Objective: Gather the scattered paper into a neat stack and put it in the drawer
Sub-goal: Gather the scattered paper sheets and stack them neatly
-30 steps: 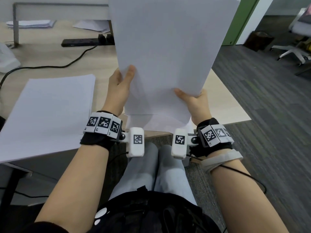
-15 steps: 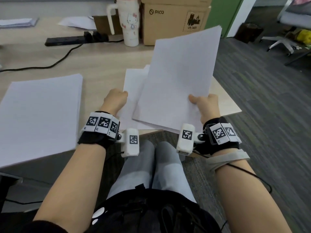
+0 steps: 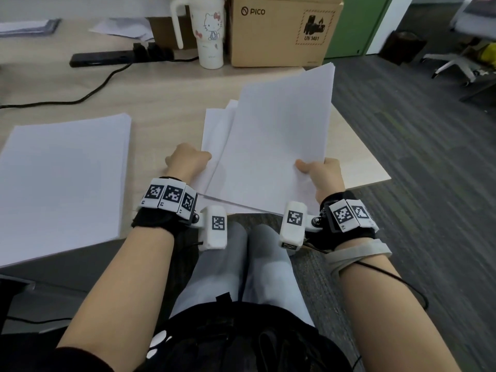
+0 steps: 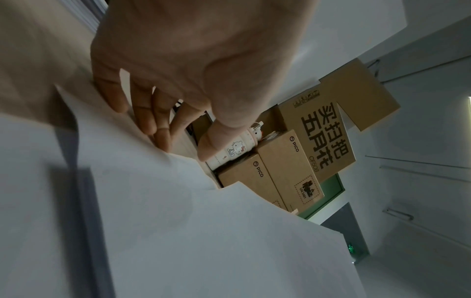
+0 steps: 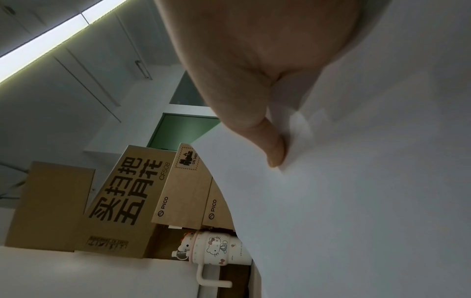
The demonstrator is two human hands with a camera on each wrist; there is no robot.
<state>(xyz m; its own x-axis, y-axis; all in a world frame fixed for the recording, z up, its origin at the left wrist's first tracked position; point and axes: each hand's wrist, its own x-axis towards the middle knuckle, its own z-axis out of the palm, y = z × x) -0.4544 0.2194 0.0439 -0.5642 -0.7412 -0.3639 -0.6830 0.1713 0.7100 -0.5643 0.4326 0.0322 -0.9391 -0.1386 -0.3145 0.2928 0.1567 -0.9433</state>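
Right hand pinching the raised paper bundle, left hand with relaxed fingers on loose sheets beside it.

Bare desk lies between the paper stack and loose sheets; tumbler and box block the back.

Head view was evenly lit and soft, with faint shadows under the sheets and mild motion blur toward the frame edges. Wide-angle bending showed at the margins. Both wrist views were dim and grainy, near surfaces out of focus. A ceiling light strip glared brightly in the right wrist view.
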